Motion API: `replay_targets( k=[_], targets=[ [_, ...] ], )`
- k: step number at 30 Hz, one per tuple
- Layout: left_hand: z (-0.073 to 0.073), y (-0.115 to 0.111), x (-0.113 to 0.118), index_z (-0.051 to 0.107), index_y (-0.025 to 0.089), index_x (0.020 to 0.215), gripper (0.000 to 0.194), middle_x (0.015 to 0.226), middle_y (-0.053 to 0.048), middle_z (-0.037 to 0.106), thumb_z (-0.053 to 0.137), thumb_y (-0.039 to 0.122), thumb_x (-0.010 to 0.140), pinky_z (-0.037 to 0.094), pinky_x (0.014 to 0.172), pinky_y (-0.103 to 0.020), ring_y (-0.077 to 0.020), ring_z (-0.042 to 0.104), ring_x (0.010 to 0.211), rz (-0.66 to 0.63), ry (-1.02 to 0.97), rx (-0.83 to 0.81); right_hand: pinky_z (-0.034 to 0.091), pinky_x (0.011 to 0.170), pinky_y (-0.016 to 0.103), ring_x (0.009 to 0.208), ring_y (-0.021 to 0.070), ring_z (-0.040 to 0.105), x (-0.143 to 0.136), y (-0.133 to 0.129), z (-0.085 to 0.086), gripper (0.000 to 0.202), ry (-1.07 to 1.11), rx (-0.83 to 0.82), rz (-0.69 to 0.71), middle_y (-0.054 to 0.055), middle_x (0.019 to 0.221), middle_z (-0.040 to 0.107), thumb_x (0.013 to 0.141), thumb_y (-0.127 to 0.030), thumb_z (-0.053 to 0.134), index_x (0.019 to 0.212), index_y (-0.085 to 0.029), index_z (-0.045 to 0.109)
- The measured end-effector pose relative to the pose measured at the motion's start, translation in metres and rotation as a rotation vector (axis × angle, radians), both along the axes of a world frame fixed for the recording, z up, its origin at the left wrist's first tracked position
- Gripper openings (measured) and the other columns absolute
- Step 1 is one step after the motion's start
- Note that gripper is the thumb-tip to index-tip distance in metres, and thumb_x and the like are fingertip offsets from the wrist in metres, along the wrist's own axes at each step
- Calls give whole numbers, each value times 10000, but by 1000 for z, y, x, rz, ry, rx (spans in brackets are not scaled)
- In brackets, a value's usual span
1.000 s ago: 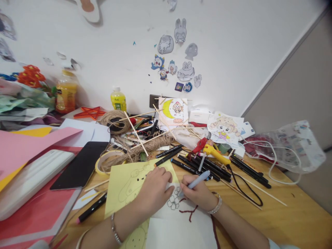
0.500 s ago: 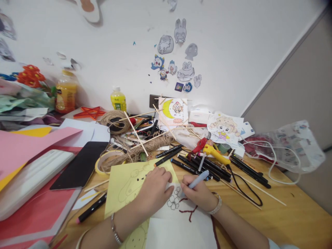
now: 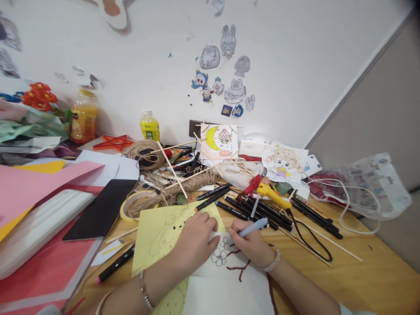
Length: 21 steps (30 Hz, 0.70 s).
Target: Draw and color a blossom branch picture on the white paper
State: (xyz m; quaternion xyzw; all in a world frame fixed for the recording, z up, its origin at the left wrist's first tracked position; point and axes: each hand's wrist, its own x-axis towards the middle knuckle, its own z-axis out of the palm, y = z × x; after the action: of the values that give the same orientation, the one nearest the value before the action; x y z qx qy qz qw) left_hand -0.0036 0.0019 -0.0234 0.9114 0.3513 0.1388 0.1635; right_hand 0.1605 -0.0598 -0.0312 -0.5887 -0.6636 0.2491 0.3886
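My right hand (image 3: 249,243) is closed around a light blue pen (image 3: 252,228), its tip hidden near the fingers over the white paper (image 3: 226,293). Outlined flowers and dark red branch strokes show on that paper, just left of and below the hand. My left hand (image 3: 198,236) rests flat across the paper's left side and a yellow sheet (image 3: 149,232), fingers loosely bent, holding nothing. Pencil-like drawings of characters cover the yellow sheet, which lies partly under the white paper.
Black markers (image 3: 236,210) and a yellow glue gun (image 3: 274,195) with a black cord lie beyond my right hand. Twine (image 3: 144,153), thin sticks and a tape roll (image 3: 126,208) crowd the middle. A black tablet (image 3: 101,212) lies left; two bottles (image 3: 149,127) stand by the wall.
The pen in my right hand has tilted lower, with its back end slightly further right. My left hand stays in place.
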Motion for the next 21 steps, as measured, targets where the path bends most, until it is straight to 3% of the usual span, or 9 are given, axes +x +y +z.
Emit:
replay_targets(
  k=[14, 21],
  targets=[
    [0, 0, 0, 551, 200, 819, 67, 868, -36, 556, 562, 242, 767, 380, 773, -345, -213, 497, 870, -8, -2, -10, 261, 459, 220, 482, 95, 303, 0, -1, -2, 297, 77, -11, 6, -68, 505, 283, 761, -244, 442, 534, -219, 253],
    [0, 0, 0, 554, 202, 818, 60, 875, -36, 556, 559, 238, 769, 378, 784, -347, -213, 492, 879, -6, -4, -3, 309, 435, 211, 465, 102, 371, 7, -2, -1, 290, 74, -28, 2, -55, 490, 361, 782, -282, 459, 535, -217, 322]
  ],
)
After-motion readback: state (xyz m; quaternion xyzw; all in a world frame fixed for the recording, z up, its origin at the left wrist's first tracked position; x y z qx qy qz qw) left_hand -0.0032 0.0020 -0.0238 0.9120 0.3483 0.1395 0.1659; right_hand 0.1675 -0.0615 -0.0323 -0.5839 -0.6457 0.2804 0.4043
